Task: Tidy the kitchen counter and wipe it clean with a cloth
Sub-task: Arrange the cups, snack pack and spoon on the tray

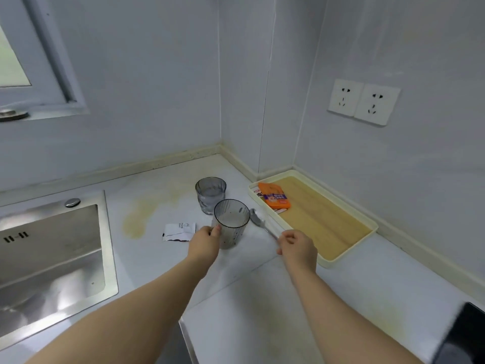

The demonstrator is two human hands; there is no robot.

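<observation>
My left hand [204,243] grips a tall clear glass [232,222] standing on the white counter [157,256]. A second, shorter ribbed glass [210,194] stands just behind it. My right hand [298,246] pinches the handle end of a metal spoon [258,222] that lies on the counter between the tall glass and the tray. A torn white sachet [179,231] lies left of my left hand. A yellowish stain [143,211] spreads over the counter left of the glasses.
A cream tray with a wood-look base [328,222] sits against the right wall and holds an orange packet [274,198]. A steel sink [49,258] is at the left. A dark object [464,337] sits at the bottom right. Wall sockets [363,101] are above the tray.
</observation>
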